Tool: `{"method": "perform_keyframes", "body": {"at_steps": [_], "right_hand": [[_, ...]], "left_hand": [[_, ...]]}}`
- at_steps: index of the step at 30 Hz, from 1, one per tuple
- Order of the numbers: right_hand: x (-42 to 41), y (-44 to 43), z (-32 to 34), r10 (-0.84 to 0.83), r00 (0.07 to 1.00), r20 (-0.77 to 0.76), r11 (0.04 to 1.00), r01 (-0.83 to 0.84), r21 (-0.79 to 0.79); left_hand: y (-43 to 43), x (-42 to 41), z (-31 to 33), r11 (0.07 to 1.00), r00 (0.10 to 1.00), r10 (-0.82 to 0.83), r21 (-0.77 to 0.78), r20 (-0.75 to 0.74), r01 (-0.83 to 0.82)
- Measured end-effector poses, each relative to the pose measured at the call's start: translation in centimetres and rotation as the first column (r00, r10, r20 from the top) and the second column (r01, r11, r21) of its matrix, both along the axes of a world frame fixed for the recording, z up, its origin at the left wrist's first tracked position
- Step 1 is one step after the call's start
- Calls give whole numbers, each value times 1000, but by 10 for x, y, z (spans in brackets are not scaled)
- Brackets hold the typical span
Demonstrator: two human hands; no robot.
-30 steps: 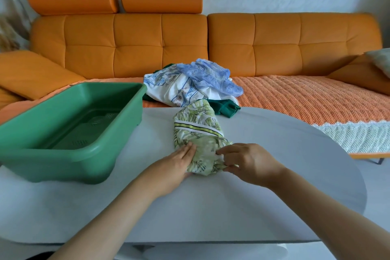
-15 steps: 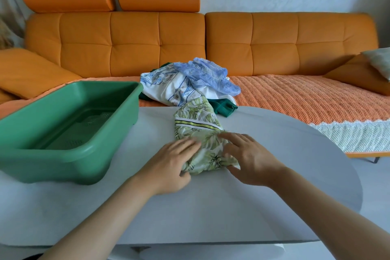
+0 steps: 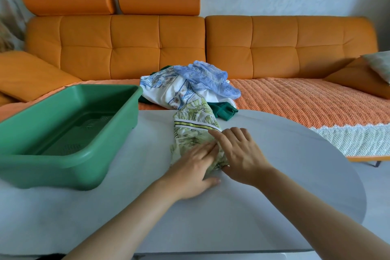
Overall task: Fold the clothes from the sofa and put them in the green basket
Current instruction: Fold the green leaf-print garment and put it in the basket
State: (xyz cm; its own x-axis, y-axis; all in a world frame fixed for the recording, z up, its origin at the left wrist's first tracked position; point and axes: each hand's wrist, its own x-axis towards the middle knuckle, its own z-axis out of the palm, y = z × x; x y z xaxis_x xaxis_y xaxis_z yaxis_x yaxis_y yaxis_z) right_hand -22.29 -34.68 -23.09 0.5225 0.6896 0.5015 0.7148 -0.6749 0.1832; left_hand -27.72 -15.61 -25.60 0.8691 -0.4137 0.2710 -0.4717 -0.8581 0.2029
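A green leaf-print garment (image 3: 194, 124) lies lengthwise on the white table (image 3: 274, 175), its far end reaching the table's back edge. My left hand (image 3: 195, 167) presses flat on its near left part with straight fingers. My right hand (image 3: 238, 152) lies flat over its near right side, fingers stretched forward. The green basket (image 3: 69, 131) stands on the table to the left, with nothing inside. A pile of clothes (image 3: 190, 86) in white-blue print, light blue and dark green sits on the orange sofa (image 3: 295, 48) behind the table.
The sofa seat carries an orange woven cover (image 3: 306, 103) with a white lace edge. Cushions (image 3: 27, 74) lean at the sofa's left end, and another cushion (image 3: 377, 65) sits at the far right. The table's rounded edge curves away on the right.
Both hands went from pinching the garment's near end to lying flat on it, and they have slid forward along the cloth. The camera has tilted slightly.
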Motion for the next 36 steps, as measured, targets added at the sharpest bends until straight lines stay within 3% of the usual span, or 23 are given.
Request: {"method": "perform_keyframes", "body": {"at_steps": [3,6,10,12,15,19,21,23,27,33,36], "right_hand": [[6,-2,-3,-6,999,-39,991,1,-136],[14,-4,-11,-45,984,-174,974,5,-226],[12,-2,-13,-32,935,-353,996,0,-90],[12,-2,-13,-8,915,-404,1000,3,-11],[13,-5,-14,-61,932,-357,996,35,-78],[12,-3,-11,-33,973,-229,991,1,-136],[14,0,-14,1,971,-237,992,-31,-124],[16,0,-17,2,965,-262,989,-41,-143],[23,-6,-22,-8,955,-295,990,-35,-138],[24,-11,-21,26,952,-306,994,-57,-93],[24,-14,-17,45,946,-322,995,-69,-65]], "left_hand": [[7,0,15,984,1000,9,-177,13,-6],[33,2,23,994,991,108,3,81,-109],[44,1,9,973,958,219,109,-184,-202],[47,4,8,955,942,269,182,-198,-235],[52,5,12,924,937,323,256,-130,-283],[41,0,9,968,974,194,138,119,-210],[35,1,7,984,986,146,93,81,-153],[40,4,7,986,984,167,39,-62,-165],[72,6,12,955,936,292,117,-197,-273],[89,11,10,952,945,306,66,-113,-300],[93,15,18,894,916,400,208,33,-398]]}}
